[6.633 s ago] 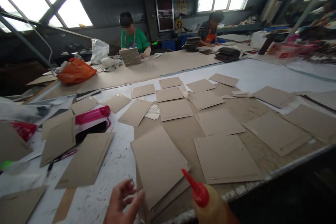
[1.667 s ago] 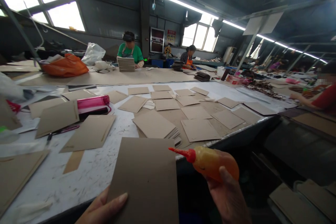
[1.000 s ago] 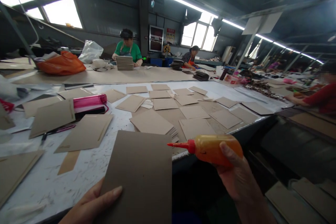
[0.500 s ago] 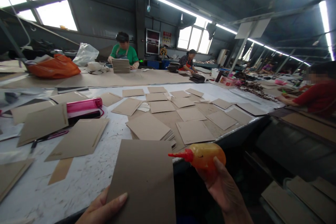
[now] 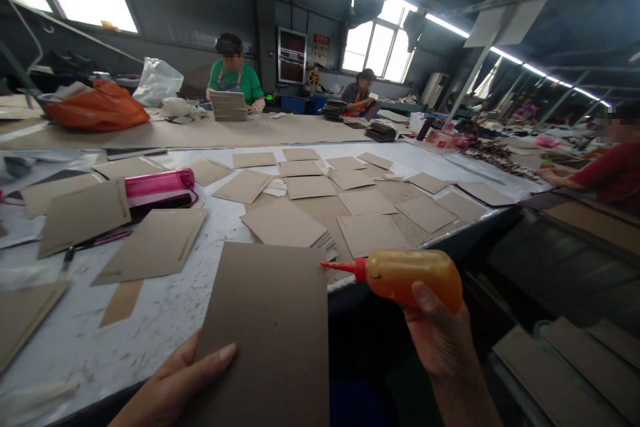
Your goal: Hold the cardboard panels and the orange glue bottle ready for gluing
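Dim workshop under strip lights, looking along a long white bench [image 5: 165, 320] strewn with loose sheets [image 5: 370, 233] of brown card lying flat, with a fanned stack [image 5: 285, 223] near the middle. Holding a large card sheet [image 5: 270, 333] by its near left corner in the left hand [image 5: 170, 387], fingers [image 5: 215, 357] pinched shut on it, thumb on top, face up over the bench's near edge. Gripping an orange glue bottle [image 5: 415, 277] in the right hand [image 5: 443, 347], closed round its body, tipped on its side just right of the sheet, with the red nozzle [image 5: 345, 267] pointing left and reaching the sheet's right edge; cannot tell whether touching. Showing no glue line on the upper face, so judged early for this piece: lifted and brought to the nozzle, with no gluing yet visible. Judged already handled and set out, the many sheets farther along, though impossible to say from here which carry glue. Off to the left, a pink case [image 5: 159, 183] between two sheets, and an orange bag [image 5: 97, 107] at the far left. Beyond, at a far bench [image 5: 280, 130], a person in green [image 5: 231, 80] behind a pile of boards and another person [image 5: 361, 90] farther right; at the right edge, a red sleeve [image 5: 605, 173] of someone at a neighbouring station.
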A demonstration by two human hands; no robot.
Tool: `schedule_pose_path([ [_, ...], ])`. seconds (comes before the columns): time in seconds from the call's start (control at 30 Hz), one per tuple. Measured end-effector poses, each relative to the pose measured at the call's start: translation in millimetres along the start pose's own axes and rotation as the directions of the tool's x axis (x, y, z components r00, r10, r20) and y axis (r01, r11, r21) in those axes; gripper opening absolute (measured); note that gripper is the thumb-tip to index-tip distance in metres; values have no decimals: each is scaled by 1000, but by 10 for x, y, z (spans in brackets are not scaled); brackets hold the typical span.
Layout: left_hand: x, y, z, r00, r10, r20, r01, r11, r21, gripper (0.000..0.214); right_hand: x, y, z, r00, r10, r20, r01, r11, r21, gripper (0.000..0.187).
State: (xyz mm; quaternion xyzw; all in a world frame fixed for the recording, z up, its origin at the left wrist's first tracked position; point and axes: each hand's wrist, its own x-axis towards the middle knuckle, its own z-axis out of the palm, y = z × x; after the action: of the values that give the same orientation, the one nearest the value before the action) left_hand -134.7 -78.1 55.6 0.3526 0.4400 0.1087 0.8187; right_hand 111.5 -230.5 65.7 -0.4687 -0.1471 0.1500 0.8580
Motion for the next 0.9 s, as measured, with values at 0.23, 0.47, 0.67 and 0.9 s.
schedule_pose_path([
  [0.23, 59, 56, -26, 1000, -6, 26, 6, 1000, 1, 86, 110, -27, 40, 999, -35, -6, 34, 995, -95, 64],
  [0.47, 92, 73, 24, 1000, 0, 15, 0, 1000, 10, 82, 139, -50, 75, 1000, -27, 10, 28, 990, -136, 60],
  [0.67, 111, 72, 49, 1000, -6, 18, 6, 1000, 9, 79, 120, -18, -11, 1000, 15, 11, -13, 983, -184, 60],
  [0.9, 144, 83, 62, 1000, 5, 31, -4, 1000, -28, 76, 103, -20, -47, 1000, 18, 20, -14, 984, -175, 59],
])
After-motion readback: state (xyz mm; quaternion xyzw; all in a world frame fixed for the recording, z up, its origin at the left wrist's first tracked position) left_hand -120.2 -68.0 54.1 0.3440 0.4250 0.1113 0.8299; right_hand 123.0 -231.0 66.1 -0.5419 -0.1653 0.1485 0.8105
